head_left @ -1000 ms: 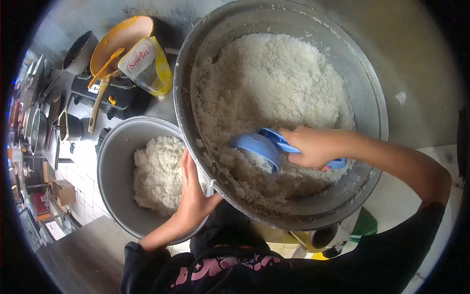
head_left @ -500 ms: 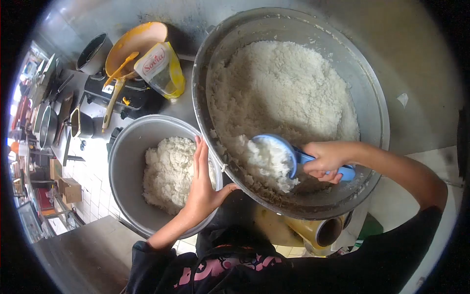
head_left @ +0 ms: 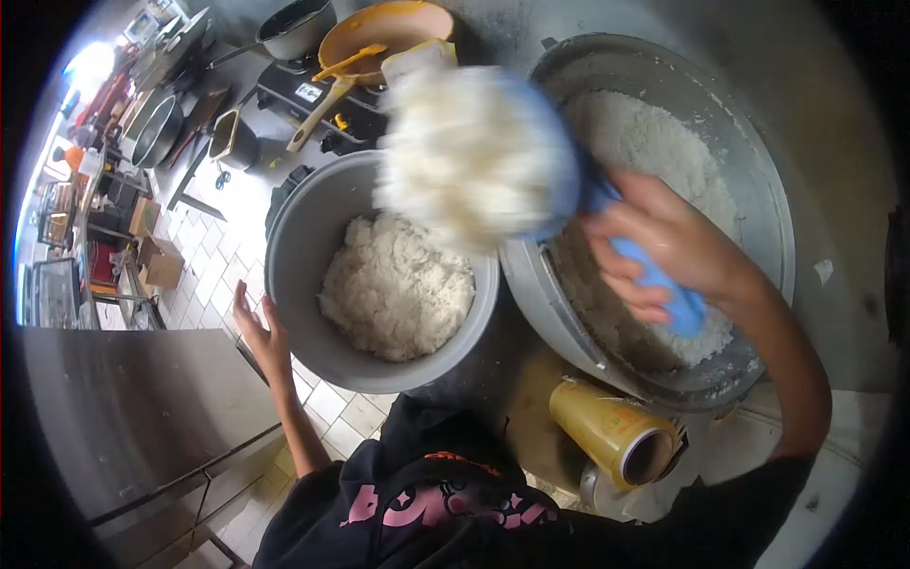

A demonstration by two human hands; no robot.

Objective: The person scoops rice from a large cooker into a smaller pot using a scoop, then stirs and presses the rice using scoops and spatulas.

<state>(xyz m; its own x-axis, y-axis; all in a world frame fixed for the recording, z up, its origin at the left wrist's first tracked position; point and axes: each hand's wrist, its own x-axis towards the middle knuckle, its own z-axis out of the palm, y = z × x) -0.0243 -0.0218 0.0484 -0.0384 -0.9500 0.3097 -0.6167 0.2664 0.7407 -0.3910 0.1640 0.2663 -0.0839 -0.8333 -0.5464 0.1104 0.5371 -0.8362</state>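
Note:
My right hand (head_left: 654, 237) is closed round the handle of a blue scoop (head_left: 668, 294), blurred by motion. White cooked rice (head_left: 455, 156) is heaped in its bowl, lifted high over the gap between two pots and partly over the smaller one. Below, the smaller grey pot (head_left: 296, 275) holds a mound of rice (head_left: 398, 294). On the right, the large metal pot (head_left: 770, 209) contains more rice (head_left: 654, 133), partly hidden by my arm and the scoop. Beside the smaller pot's outer left side is my left hand (head_left: 265, 337), fingers apart and holding nothing.
Behind the smaller pot, an orange-stained pan (head_left: 417, 19) with an orange spatula (head_left: 353, 63) sits on a black stove (head_left: 275, 85). A dark saucepan (head_left: 299, 28) stands nearby. A yellow roll (head_left: 607, 431) lies near the large pot. A steel counter (head_left: 142, 408) is at left.
The scoop, full of rice, has risen out of the large pot and moved left. My left hand has gone from between the pots to the smaller pot's left side. The view has shifted.

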